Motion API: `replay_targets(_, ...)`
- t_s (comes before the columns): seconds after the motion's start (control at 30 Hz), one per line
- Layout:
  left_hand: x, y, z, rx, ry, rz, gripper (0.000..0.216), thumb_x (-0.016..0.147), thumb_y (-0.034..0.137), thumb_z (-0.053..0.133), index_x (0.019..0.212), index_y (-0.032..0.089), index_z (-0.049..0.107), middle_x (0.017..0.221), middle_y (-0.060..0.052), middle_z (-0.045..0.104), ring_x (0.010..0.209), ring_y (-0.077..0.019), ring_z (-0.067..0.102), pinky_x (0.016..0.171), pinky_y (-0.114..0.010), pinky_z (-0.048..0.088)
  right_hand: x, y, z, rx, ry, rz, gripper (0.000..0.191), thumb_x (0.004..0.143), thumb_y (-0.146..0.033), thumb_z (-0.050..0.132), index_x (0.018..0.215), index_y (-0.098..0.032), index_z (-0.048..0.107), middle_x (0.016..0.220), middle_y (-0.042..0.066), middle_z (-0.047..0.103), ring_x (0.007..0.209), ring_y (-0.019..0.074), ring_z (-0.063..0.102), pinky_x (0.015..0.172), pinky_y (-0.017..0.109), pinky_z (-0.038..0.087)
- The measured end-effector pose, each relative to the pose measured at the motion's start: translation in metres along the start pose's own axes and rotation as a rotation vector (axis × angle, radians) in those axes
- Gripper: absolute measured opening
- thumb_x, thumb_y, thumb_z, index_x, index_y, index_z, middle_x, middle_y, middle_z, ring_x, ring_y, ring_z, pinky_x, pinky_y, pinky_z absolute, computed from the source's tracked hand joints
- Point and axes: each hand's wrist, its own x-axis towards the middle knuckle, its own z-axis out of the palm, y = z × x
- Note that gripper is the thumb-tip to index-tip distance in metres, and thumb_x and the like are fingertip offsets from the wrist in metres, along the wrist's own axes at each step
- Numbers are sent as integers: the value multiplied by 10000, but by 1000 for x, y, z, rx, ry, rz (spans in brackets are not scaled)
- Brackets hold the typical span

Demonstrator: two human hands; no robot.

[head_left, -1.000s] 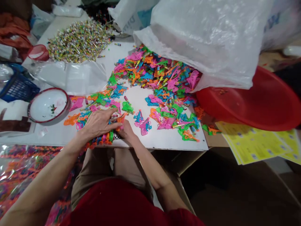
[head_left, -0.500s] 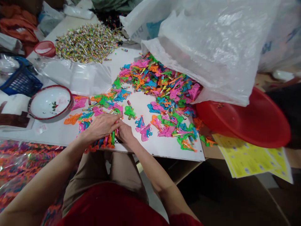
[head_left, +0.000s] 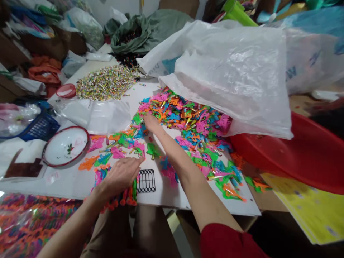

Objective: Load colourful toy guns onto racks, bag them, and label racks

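Observation:
My left hand [head_left: 123, 174] lies curved over a packed row of colourful plastic toy guns [head_left: 130, 195], its fingers together and bent over them. Orange ends of the row stick out towards me. Close to the left fingertips lies a pink toy gun [head_left: 139, 146]. Beside the row, a black plastic rack [head_left: 146, 180] shows its bare grid. My right hand [head_left: 151, 122] reaches out to the left edge of the big toy gun pile [head_left: 182, 111]. Its fingers are blurred and partly hidden, so I cannot see whether they hold anything. A green toy gun [head_left: 152, 149] lies between the hands.
To the left are a white enamel bowl [head_left: 57, 154], a blue basket [head_left: 44, 123] and clear plastic bags [head_left: 103, 116]. A heap of small tubes [head_left: 107, 82] lies behind. A white sack [head_left: 228, 71] covers part of the pile; a red basin [head_left: 295, 154] is at right.
My right hand has left the row and moved forward to the pile, uncovering more of the black rack. My left hand stays over the row. The view has tilted up.

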Motion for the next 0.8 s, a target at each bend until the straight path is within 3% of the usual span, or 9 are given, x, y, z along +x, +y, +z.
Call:
replay_targets(0.1, 0, 0, 4, -7, 38, 5, 354, 944, 180, 387, 1245, 159, 572, 1013, -108, 706, 942, -228, 672, 829, -369, 544, 19, 0, 5, 8, -33, -12, 341, 913, -55, 380, 1116, -92, 652, 1201, 192, 596, 1092, 247, 570, 887, 325, 443)
replay_targets(0.23, 2, 1, 2, -20, 18, -11, 340, 932, 166, 391, 1197, 169, 603, 979, -96, 709, 920, -230, 676, 825, -376, 545, -9, 6, 7, -10, 106, 18, 372, 934, -69, 317, 1199, -79, 577, 1214, 200, 581, 1120, 254, 544, 889, 329, 426)
replay_targets(0.3, 2, 1, -1, -26, 2, -26, 341, 935, 184, 383, 1189, 166, 609, 961, -94, 710, 909, -231, 677, 822, -375, 544, -40, 12, 5, 41, 194, 69, 347, 933, -103, 343, 1204, -77, 558, 1167, 193, 605, 1062, 254, 565, 865, 332, 424)
replay_targets(0.4, 0, 1, -5, -38, -7, -33, 353, 943, 217, 357, 1185, 160, 608, 981, -102, 707, 915, -231, 675, 833, -368, 537, -99, 14, 4, 276, 202, 100, 250, 899, -230, 493, 1098, -131, 606, 1012, 107, 663, 893, 214, 595, 788, 303, 434)
replay_targets(0.53, -2, 1, -9, -25, -16, -56, 384, 954, 248, 306, 1197, 159, 589, 1070, -110, 692, 1000, -236, 655, 897, -366, 507, -189, -7, 23, 690, 281, 171, 241, 813, -382, 622, 941, -178, 633, 782, 7, 642, 687, 156, 565, 659, 258, 429)
replay_targets(0.63, -3, -1, -7, -9, -32, -61, 394, 946, 260, 295, 1200, 160, 579, 1158, -114, 661, 1056, -249, 631, 909, -374, 497, -245, -39, 52, 928, 135, 267, 151, 791, -339, 639, 812, -189, 637, 624, -25, 599, 580, 146, 551, 580, 248, 418)
replay_targets(0.7, -4, -4, -5, -11, -33, -47, 394, 934, 262, 300, 1193, 164, 580, 1182, -112, 651, 1066, -249, 624, 911, -377, 494, -269, -60, 73, 1041, 34, 277, 76, 810, -253, 598, 808, -193, 645, 637, -21, 628, 599, 150, 591, 606, 252, 448)
replay_targets(0.8, -4, -6, -4, -31, -13, -38, 400, 932, 280, 301, 1204, 182, 578, 1181, -96, 653, 1068, -231, 622, 921, -369, 486, -280, -83, 95, 1089, 64, 254, 135, 854, -212, 549, 936, -194, 655, 814, 21, 698, 756, 170, 658, 704, 272, 498)
